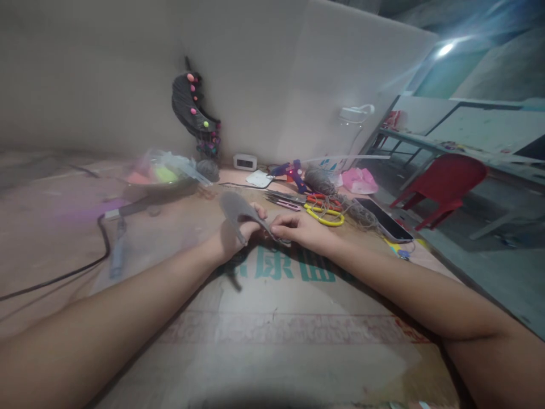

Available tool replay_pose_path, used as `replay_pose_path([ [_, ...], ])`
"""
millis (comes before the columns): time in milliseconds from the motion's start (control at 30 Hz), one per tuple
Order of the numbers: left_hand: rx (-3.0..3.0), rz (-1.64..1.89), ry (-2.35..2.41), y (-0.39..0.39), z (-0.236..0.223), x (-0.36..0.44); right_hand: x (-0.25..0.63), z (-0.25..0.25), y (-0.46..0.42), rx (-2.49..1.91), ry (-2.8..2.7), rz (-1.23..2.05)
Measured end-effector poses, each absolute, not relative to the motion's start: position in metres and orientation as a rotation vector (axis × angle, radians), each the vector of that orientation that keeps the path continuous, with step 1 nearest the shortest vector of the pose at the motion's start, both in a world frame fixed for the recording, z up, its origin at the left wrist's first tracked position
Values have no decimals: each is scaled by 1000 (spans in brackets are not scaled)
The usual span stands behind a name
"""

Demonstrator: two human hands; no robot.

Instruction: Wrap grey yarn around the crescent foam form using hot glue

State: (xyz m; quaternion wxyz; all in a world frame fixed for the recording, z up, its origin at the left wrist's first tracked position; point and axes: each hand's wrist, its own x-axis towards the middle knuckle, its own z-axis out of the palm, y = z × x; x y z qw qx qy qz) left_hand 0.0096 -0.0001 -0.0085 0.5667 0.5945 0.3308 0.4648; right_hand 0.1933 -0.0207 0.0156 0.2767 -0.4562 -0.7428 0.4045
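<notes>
A grey, curved, crescent-like piece is held over the table in front of me, its surface blurred. My left hand is closed around the piece's lower part, the palm side partly hidden behind it. At the piece's right end my right hand is closed in a pinch, thumb against fingers. Some thin grey strand seems to hang below those fingertips, too blurred to be sure. Just beyond the right hand lie yellow-handled scissors, red-handled scissors and a tangle of grey yarn.
A glue gun stands behind the scissors, near a small digital clock and a clear bottle. A phone lies right. At left are a bowl and a black cable. A dark crescent ornament hangs on the wall.
</notes>
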Motion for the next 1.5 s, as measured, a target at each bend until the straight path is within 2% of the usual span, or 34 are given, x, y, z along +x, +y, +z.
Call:
replay_pose_path([
  [267, 1422, 1025, 917, -7, 2, 10, 193, 10, -21, -1104, -1792, 1235],
  [567, 1363, 1020, 866, 1, -9, 11, 193, 8, -20, -1166, -1675, 1092],
  [867, 1267, 1217, 991, 9, -11, 11, 194, 10, -21, -1202, -2026, 632],
  [1033, 1283, 1288, 1030, 13, -17, 10, 195, 10, -21, -1041, -2373, 372],
  [1200, 1298, 1286, 986, 16, -23, 9, 196, 10, -27, -965, -2420, 125],
  [1367, 1330, 1277, 1003, 17, -22, 7, 197, 11, -36, -828, -2448, 61],
  [1500, 1271, 1292, 1025, 14, -17, 7, 198, 10, -35, -957, -2392, 165],
])
